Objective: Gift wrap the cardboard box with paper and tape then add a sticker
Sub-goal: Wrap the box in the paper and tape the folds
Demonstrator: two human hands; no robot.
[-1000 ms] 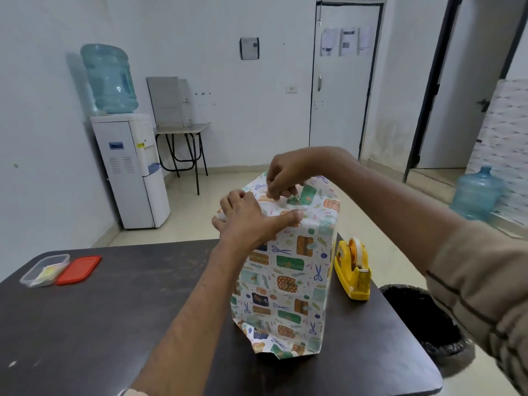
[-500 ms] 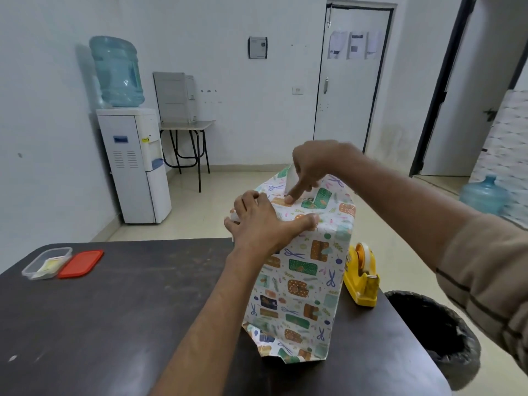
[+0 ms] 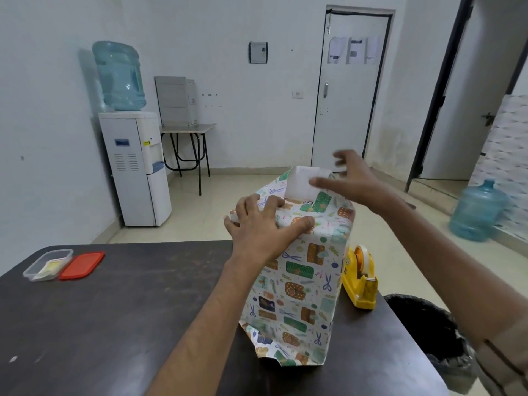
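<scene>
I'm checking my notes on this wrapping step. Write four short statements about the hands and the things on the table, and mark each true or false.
1. The left hand rests on top of the wrapped box. True.
2. The right hand holds the tape dispenser. False: it hovers open above the box, and the dispenser stands on the table beside the box.
3. The red lid sits on the clear container. False: it lies on the table beside the container.
4. A white flap of paper stands up at the far end of the box's top. True.
</scene>
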